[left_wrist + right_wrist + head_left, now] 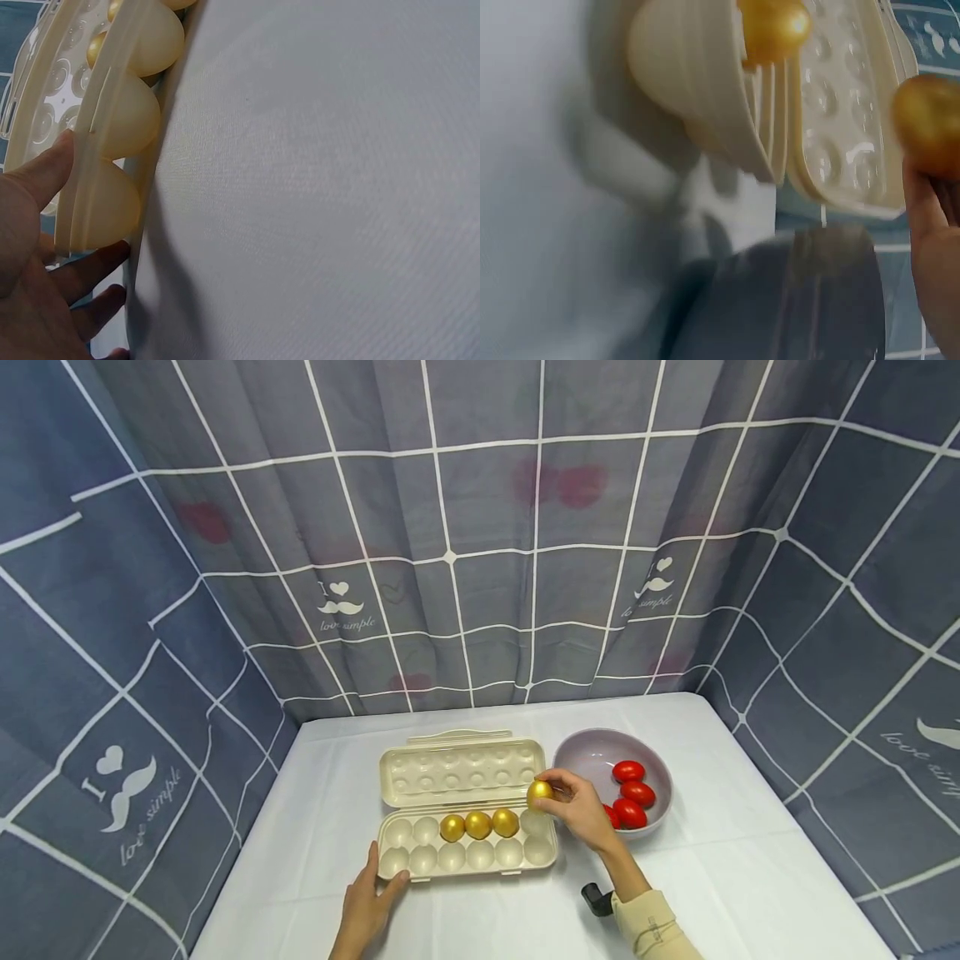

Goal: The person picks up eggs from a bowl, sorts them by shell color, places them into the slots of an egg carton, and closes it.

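Observation:
A cream egg carton (pixel 480 857) lies with its lid (pixel 461 768) laid back. Three golden eggs (pixel 477 825) sit side by side in its back row. My right hand (pixel 583 812) pinches another golden egg (pixel 928 124) above the right end of that row, apart from the cups. At the carton's front left corner is my left hand (pixel 365 906), thumb and fingers extended and spread. In the left wrist view the thumb touches the carton's rim (pixel 90 150), while the other fingers (pixel 94 270) lie beside and below the end cup.
A greyish-purple bowl (pixel 588 747) right of the carton holds several red egg-shaped things (pixel 637 793), partly hidden by my right hand. A black object (pixel 597 900) shows beside the right wrist. Grey checked curtains (pixel 480 610) enclose the white table (pixel 315 827) at back and sides.

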